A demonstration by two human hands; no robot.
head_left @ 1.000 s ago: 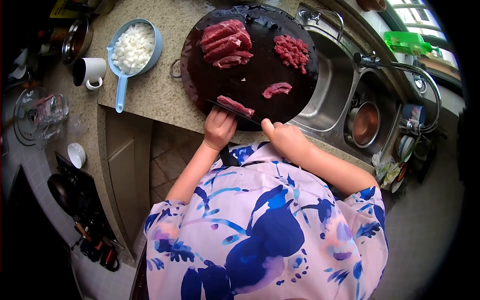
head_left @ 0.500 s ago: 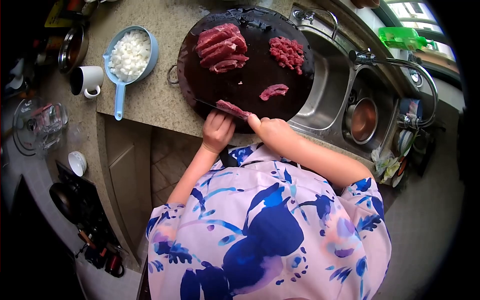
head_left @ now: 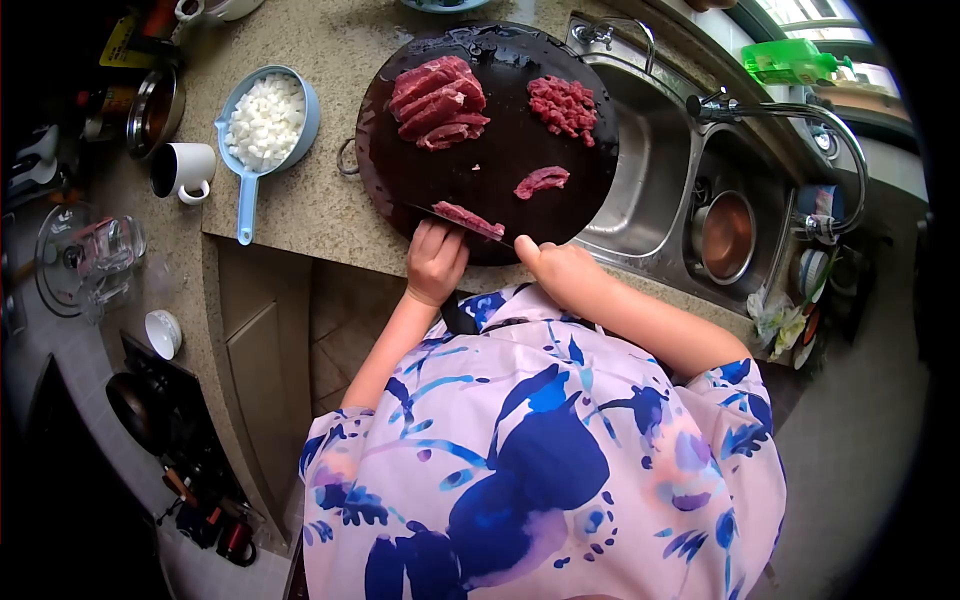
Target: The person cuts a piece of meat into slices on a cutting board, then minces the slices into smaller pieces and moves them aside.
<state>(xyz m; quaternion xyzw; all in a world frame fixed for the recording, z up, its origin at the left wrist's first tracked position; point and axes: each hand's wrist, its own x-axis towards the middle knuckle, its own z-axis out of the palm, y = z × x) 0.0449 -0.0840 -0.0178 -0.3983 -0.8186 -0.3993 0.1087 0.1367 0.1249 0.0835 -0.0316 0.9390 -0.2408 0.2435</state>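
Your left hand [head_left: 437, 262] is curled knuckles-up at the near edge of the board [head_left: 490, 150], with its fingertips pinning down a strip [head_left: 466, 218] of raw meat. Just right of it, your right hand [head_left: 565, 275] is closed around the handle of a knife [head_left: 422, 209]. The handle is hidden inside your fist. The blade runs leftward and away from that hand, lying along the far side of the strip and touching it.

At the far left, a glass jug [head_left: 100, 250] stands on a lower counter, and a small white bowl [head_left: 162, 333] sits nearer you. Nearer still, a dark pan [head_left: 130, 405] rests on the hob. Up on the stone counter [head_left: 320, 210] are a steel bowl [head_left: 155, 100] and, just near of it, a white mug [head_left: 183, 170] lying on its side. Right of these is a blue scoop [head_left: 245, 200] full of diced white pieces [head_left: 262, 120], with its handle pointing toward you.

The board is round and dark, and it overhangs the sink [head_left: 650, 180] on its right. On its far left lies a stack of thick slices [head_left: 438, 100]. To their right is a heap of small chopped bits [head_left: 562, 105]. A loose slice [head_left: 541, 181] lies alone between that heap and your right hand, apart from the knife.

In the sink's right basin stands a pot [head_left: 727, 235], and the tap [head_left: 790, 115] arches over it. A green bottle [head_left: 790, 60] lies on the far ledge.
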